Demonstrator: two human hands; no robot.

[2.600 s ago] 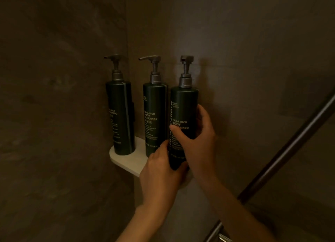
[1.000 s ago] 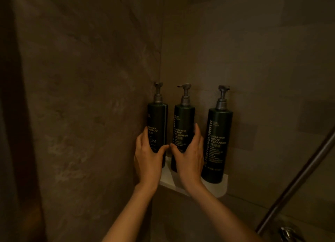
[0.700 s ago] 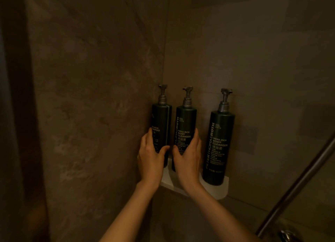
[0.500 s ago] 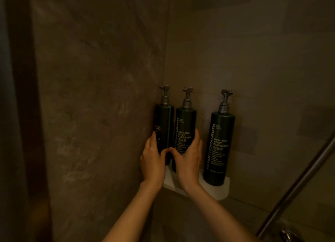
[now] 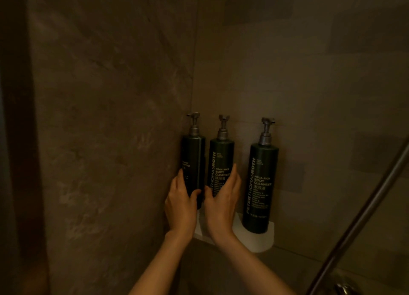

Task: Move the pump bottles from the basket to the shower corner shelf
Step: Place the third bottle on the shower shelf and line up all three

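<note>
Three dark green pump bottles stand upright on the white corner shelf (image 5: 256,242). The left bottle (image 5: 193,155) sits tight in the corner and my left hand (image 5: 180,206) wraps its lower body. The middle bottle (image 5: 221,159), marked body cleanser, has my right hand (image 5: 222,203) curled around its lower half. The right bottle (image 5: 261,184) stands alone, apart from both hands, near the shelf's right end. The bases of the left and middle bottles are hidden behind my hands. No basket is in view.
Brown stone-look walls meet at the corner (image 5: 194,73) behind the bottles. A slanted metal rail (image 5: 365,208) crosses the lower right, with a chrome fitting (image 5: 343,289) at the bottom edge. A dark vertical edge (image 5: 17,139) runs down the far left.
Earlier both hands set the third bottle on the shelf's right end, then moved to the left and middle bottles. Over the last second they stay on those two, which now stand closer together.
</note>
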